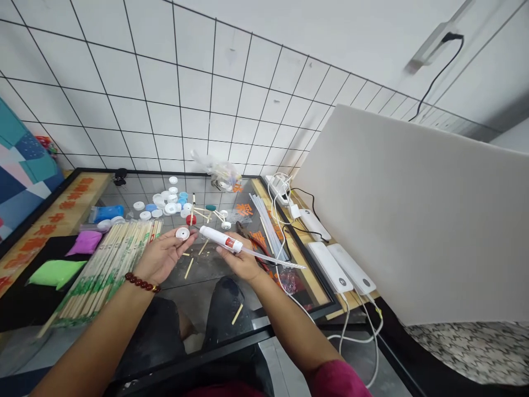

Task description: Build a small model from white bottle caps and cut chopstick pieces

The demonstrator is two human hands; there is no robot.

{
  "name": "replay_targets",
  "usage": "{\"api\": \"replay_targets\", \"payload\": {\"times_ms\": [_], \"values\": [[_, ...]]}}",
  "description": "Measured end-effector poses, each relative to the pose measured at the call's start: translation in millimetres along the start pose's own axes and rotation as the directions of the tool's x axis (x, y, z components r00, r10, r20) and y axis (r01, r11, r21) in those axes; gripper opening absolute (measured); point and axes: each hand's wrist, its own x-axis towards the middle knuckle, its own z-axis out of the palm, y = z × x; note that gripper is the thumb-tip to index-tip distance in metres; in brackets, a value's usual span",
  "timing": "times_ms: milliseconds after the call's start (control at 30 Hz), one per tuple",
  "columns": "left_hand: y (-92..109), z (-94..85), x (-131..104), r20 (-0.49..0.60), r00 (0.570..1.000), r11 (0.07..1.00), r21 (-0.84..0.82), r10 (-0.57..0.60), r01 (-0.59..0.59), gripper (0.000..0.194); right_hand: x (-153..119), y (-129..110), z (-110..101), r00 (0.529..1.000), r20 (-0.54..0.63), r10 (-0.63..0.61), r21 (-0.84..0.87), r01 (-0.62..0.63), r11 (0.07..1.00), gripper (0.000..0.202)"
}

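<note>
White glue pen [220,239] sits near the centre of the frame, the right hand's [241,263] grip closed around it; a translucent stick [275,258] runs from its rear toward the right. Just left of its tip, the left hand [162,255] has its grip pinched on a white cap [182,234]. Wrapped chopsticks [107,267] cover the worktop [136,187] at lower left.

The white tubular plastic glue gun [217,238] looks smooth, the round white plastic cap [182,234] likewise; straight pale wooden chopsticks [118,248] wear glossy clear wrappers [85,300]; the transparent glass tabletop [176,289] gleams.
</note>
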Motion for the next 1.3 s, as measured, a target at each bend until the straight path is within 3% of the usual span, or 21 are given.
{"api": "replay_targets", "payload": {"times_ms": [133, 267, 433, 567, 933, 1033, 1300], "values": [[-0.5, 2.2, -3.2, 0.039, 0.998, 0.996, -0.086, 0.039, -0.036, 0.019, -1.2, 1.4, 0.2, 0.999, 0.024, -0.026, 0.003, 0.026, 1.000, 0.023], [-4.4, -1.6, -2.4, 0.052, 0.995, 0.995, -0.057, 0.083, -0.080, 0.014, -2.7, 1.3, 1.1, 0.996, 0.078, -0.051, -0.008, 0.052, 0.999, 0.022], [-9.1, -8.9, -1.6, 0.117, 0.991, 0.995, -0.079, 0.071, -0.062, 0.020, -2.6, -4.0, -0.4, 0.982, 0.154, -0.108, -0.009, 0.110, 0.994, 0.022], [-10.2, -8.2, -4.5, 0.161, 0.984, 0.995, -0.077, 0.083, -0.071, 0.026, -1.8, -8.4, -2.2, 0.978, 0.194, -0.077, -0.020, 0.082, 0.996, 0.023], [-12.3, -6.0, -6.4, 0.171, 0.983, 0.997, -0.045, 0.063, -0.056, 0.034, -2.1, -5.4, 0.4, 0.977, 0.155, -0.144, -0.025, 0.150, 0.988, 0.022], [-14.6, -5.9, -7.2, 0.162, 0.981, 0.994, -0.002, 0.104, -0.105, 0.041, -2.9, -4.1, 1.1, 0.978, 0.134, -0.159, -0.034, 0.165, 0.986, 0.023], [-15.1, -7.4, -5.1, 0.150, 0.957, 0.943, 0.188, 0.248, -0.274, 0.053, -4.9, 0.9, 0.6, 0.994, 0.095, -0.062, 0.012, 0.061, 0.998, 0.027]]}}
